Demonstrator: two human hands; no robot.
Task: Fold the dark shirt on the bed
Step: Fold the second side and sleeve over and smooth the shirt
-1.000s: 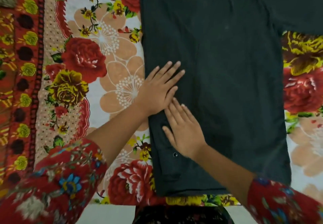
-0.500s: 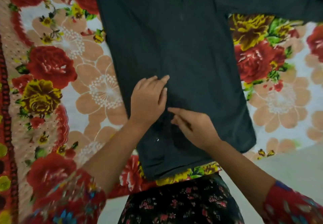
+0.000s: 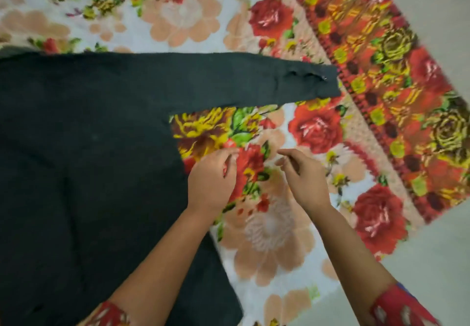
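The bed [image 3: 267,236] carries the shirt [image 3: 89,160], its body flat on the left and one sleeve [image 3: 241,81] stretched straight out to the right. The left hand [image 3: 212,180] hangs at the body's side edge and the right hand [image 3: 304,178] is near it over bare sheet, both below the sleeve, fingers loosely curled and grasping nothing. The step looks to be bringing the sleeve in: pinch it near the cuff [image 3: 310,81] and by the shoulder, lift little, lay it across the body with the crease along the side edge, then smooth it.
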